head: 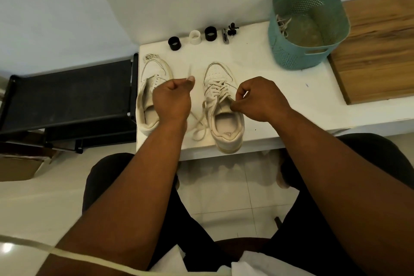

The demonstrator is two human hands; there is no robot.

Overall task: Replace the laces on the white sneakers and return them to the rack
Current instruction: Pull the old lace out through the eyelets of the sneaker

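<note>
2 white sneakers sit side by side on a white table [280, 87], toes pointing away from the person. The right sneaker [224, 105] is laced across most of its eyelets, and its lace [201, 123] trails loose over the near left side onto the table; its heel hangs just over the table's near edge. The left sneaker [149, 94] has bare eyelets and an open tongue, with a small bundle of lace by its toe. The left hand [172, 98] hovers between the 2 shoes, fingers curled into a fist, thumb and forefinger pinching a lace end that sticks up. The right hand [257, 98] is over the laced shoe's right side, its fingertips pinching the lace near the top eyelets. A black rack [67, 96] stands just left of the table. A teal basket [309, 24] at the table's far right holds more laces.
</note>
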